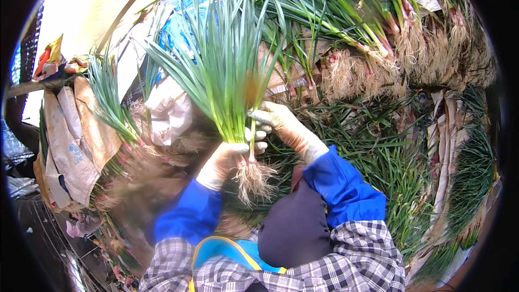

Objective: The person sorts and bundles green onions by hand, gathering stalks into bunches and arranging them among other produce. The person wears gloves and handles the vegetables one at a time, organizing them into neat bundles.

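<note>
A bunch of green onions (227, 89) stands upright before me, long green leaves fanned upward and pale stringy roots hanging below. Around its lower stalks my left hand (221, 158), in a light work glove, is closed, with the thumb across the front. My right hand (275, 121), gloved the same way, has its thumb and fingers on a stalk at the bunch's right side. Whether that stalk is separate from the rest is hard to tell. The roots (252, 178) dangle freely beneath both hands.
Long rows of rooted green onions (365, 32) lie at the upper right. Loose green leaves (389, 158) cover the ground on the right. A smaller onion bunch (115, 109) rests at the left beside tan woven sacks (81, 142). Blue plastic sheeting (186, 20) lies behind the bunch.
</note>
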Available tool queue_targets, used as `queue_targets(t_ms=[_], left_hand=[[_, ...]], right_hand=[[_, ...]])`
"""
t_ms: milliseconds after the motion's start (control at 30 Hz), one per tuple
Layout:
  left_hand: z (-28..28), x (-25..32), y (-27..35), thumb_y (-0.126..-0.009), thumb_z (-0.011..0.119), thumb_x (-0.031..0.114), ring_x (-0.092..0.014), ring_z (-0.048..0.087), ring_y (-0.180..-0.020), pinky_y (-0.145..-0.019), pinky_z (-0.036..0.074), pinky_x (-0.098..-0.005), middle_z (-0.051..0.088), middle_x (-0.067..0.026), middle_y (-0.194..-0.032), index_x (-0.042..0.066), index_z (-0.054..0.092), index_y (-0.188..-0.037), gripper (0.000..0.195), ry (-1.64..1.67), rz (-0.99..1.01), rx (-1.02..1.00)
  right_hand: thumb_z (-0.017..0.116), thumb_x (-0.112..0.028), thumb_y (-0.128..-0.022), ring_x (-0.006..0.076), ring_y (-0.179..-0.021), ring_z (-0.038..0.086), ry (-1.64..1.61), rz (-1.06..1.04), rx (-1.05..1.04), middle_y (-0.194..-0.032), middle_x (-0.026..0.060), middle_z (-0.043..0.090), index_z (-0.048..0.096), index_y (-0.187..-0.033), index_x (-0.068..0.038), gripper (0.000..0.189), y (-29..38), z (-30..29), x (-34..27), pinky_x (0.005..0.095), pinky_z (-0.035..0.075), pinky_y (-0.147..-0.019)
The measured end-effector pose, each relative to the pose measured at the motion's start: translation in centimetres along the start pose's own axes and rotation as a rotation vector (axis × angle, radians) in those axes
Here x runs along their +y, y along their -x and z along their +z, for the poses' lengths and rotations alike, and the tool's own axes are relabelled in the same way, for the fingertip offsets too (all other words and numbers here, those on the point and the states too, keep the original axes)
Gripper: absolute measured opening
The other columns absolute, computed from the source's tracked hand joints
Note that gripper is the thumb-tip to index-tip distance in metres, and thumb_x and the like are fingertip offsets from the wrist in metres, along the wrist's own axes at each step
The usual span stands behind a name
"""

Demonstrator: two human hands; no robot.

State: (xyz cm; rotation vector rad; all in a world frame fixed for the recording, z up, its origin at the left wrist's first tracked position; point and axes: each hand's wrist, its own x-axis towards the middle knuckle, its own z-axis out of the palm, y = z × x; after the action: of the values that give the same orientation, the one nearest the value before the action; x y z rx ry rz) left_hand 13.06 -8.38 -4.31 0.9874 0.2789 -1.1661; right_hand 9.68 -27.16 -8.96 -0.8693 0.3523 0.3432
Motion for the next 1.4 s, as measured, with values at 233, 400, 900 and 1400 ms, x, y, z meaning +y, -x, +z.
queue_targets(t_ms=[233, 400, 900, 1400], left_hand=[[0.8, -0.8, -1.0, -0.080, 0.062, 0.015, -0.031, 0.065, -0.061, -0.060, 0.055, -0.0385, 0.065, -0.0235, -0.085, -0.008, 0.059, -0.104, 0.034, -0.147, 0.012, 0.056], [0.2, -1.1, -0.9, -0.082, 0.059, 0.014, -0.033, 0.064, -0.055, -0.054, 0.055, -0.0370, 0.064, -0.0242, -0.073, -0.011, 0.059, -0.098, 0.030, -0.125, -0.054, 0.146], [2.6, 1.7, 1.4, -0.083, 0.061, 0.009, -0.023, 0.064, -0.074, -0.065, 0.055, -0.0368, 0.065, -0.0123, -0.085, -0.001, 0.059, -0.100, 0.020, -0.074, -0.077, 0.167], [4.1, 3.1, 0.9, -0.082, 0.059, 0.008, -0.023, 0.064, -0.065, -0.057, 0.056, -0.0337, 0.065, -0.0126, -0.079, -0.003, 0.059, -0.098, 0.019, -0.188, 0.005, 0.116]], right_hand=[[0.065, -0.027, -0.084, 0.0125, -0.072, 0.054, 0.442, -0.061, 0.110, -0.079, 0.0066, 0.060, 0.058, -0.100, -0.001, 0.031, 1.5, 0.4, -1.4, 0.0282, 0.046, -0.067], [0.059, -0.029, -0.088, 0.0163, -0.069, 0.058, 0.499, -0.176, -0.046, -0.074, 0.0095, 0.062, 0.064, -0.096, -0.004, 0.028, 0.5, 0.1, -0.6, 0.0314, 0.047, -0.068], [0.051, -0.030, -0.094, 0.0060, -0.055, 0.047, -0.196, 0.138, -0.308, -0.074, 0.0009, 0.055, 0.059, -0.096, -0.001, 0.030, -1.5, -1.9, 0.5, 0.0182, 0.038, -0.050], [0.062, -0.029, -0.078, 0.0307, -0.066, 0.063, 1.219, -0.900, 0.756, -0.069, 0.0129, 0.063, 0.062, -0.072, -0.009, 0.020, 0.7, -1.5, -0.3, 0.0402, 0.051, -0.062]])
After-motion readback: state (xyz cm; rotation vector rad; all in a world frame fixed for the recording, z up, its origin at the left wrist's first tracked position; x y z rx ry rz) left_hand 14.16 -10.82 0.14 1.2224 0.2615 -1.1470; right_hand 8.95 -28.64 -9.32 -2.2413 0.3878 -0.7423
